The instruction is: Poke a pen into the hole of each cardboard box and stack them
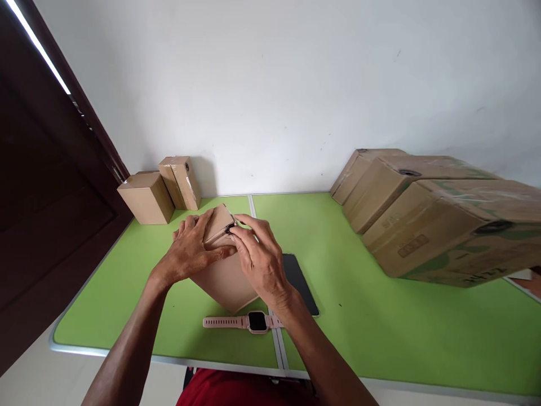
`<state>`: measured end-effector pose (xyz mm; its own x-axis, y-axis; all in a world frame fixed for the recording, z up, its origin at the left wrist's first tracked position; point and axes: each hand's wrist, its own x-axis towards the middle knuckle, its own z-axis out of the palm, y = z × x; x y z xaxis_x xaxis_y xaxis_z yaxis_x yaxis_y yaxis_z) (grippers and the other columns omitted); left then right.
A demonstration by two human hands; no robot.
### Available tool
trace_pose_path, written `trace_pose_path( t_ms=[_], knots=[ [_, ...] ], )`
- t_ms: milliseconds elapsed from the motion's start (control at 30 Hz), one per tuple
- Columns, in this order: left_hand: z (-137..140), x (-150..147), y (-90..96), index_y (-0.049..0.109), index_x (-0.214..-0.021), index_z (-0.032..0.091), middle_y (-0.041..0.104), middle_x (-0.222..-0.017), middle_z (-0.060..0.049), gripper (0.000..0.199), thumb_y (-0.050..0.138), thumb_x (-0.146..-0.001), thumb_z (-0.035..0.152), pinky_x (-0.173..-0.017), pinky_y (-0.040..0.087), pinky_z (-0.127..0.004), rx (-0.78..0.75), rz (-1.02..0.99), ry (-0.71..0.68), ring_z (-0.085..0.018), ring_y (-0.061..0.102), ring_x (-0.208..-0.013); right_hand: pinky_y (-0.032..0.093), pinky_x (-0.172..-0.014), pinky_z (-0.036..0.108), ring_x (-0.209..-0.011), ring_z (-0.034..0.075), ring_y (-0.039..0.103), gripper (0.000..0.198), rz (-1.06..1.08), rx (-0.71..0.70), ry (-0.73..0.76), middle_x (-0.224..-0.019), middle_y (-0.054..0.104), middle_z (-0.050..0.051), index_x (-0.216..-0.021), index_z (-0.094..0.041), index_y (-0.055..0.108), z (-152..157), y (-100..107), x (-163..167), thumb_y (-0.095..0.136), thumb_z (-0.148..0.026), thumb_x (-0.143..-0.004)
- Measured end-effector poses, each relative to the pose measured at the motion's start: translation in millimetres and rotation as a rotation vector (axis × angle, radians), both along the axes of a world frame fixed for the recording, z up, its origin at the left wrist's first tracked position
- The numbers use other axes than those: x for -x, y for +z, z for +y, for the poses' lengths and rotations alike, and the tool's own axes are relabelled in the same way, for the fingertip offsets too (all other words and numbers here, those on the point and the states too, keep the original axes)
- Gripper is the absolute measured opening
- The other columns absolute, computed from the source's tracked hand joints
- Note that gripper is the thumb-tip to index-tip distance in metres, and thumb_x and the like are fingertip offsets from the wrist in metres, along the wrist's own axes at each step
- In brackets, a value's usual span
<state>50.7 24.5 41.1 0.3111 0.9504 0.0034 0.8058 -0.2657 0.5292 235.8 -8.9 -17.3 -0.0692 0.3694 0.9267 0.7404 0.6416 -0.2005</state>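
Cardboard box (230,282) sits on the bench (105,304) between left hand (188,248), spread unclenched over its left side, and right hand (262,262), fingertips at its far right corner, pinching or not I cannot tell. Nearside of it: watch (257,322), then bench edge; rightward: dark-screened device (301,287), bench surface, large cartons (406,237).

The nearest big carton (422,231) on the right bears black handwriting (484,276) low on one side, which looks like inverted digits, perhaps 2s among them. A boxed stamp (413,246) and a smaller faint print (389,222) on its other side are too blurred to read.
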Motion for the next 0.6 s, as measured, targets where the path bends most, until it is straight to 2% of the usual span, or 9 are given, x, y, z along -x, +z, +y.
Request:
trace_pose_path(
  t_ms=[100,200,300,400,500,600],
  knots=[
    [1,4,-1.7,0.033,-0.174,0.032,0.049,-0.158,-0.017,0.108,0.068,-0.084,0.081,-0.127,0.028,-0.072,0.009,0.001,0.001,-0.047,0.042,-0.152,0.069,-0.093,0.040,-0.109,0.027,0.075,0.029,-0.057,-0.034,-0.050,-0.125,0.078,0.016,-0.123,-0.021,0.072,-3,-1,-5,0.061,-0.001,-0.105],
    [2,9,-1.6,0.030,-0.175,0.032,0.046,-0.161,-0.017,0.109,0.066,-0.085,0.082,-0.128,0.027,-0.071,0.006,0.002,-0.014,-0.046,0.040,-0.153,0.070,-0.090,0.039,-0.108,0.027,0.075,0.029,-0.059,-0.028,-0.052,-0.124,0.078,0.016,-0.118,-0.021,0.074,-5,0,-6,0.062,0.000,-0.104],
    [3,16,0.6,0.025,-0.177,0.034,0.046,-0.162,-0.016,0.111,0.068,-0.085,0.080,-0.128,0.031,-0.069,0.025,-0.002,-0.092,-0.046,0.037,-0.155,0.070,-0.090,0.039,-0.107,0.026,0.074,0.027,-0.035,-0.013,-0.014,-0.122,0.078,0.016,-0.113,-0.021,0.075,-3,2,-2,0.060,0.000,-0.104],
    [5,25,3.3,0.022,-0.178,0.037,0.049,-0.158,-0.015,0.110,0.069,-0.088,0.078,-0.127,0.033,-0.070,0.037,0.006,-0.175,-0.045,0.038,-0.154,0.070,-0.088,0.037,-0.106,0.024,0.076,0.029,-0.005,-0.001,0.036,-0.119,0.079,0.014,-0.117,-0.021,0.075,-2,1,-3,0.057,-0.001,-0.106],
    [9,35,3.4,0.028,-0.176,0.041,0.054,-0.148,-0.014,0.108,0.071,-0.086,0.081,-0.122,0.040,-0.070,0.023,0.024,-0.192,-0.045,0.049,-0.143,0.071,-0.077,0.031,-0.096,0.021,0.079,0.024,0.147,-0.016,0.055,-0.109,0.081,0.009,-0.121,-0.022,0.074,-10,-2,-24,0.062,-0.006,-0.107],
    [13,45,1.4,0.026,-0.177,0.042,0.051,-0.153,-0.015,0.114,0.073,-0.082,0.085,-0.117,0.046,-0.068,0.045,0.027,-0.160,-0.047,0.052,-0.140,0.068,-0.067,0.031,-0.089,0.021,0.080,0.012,0.388,0.079,-0.117,-0.107,0.083,0.007,-0.115,-0.023,0.076,-28,-7,-70,0.068,-0.018,-0.107]
  ],
)
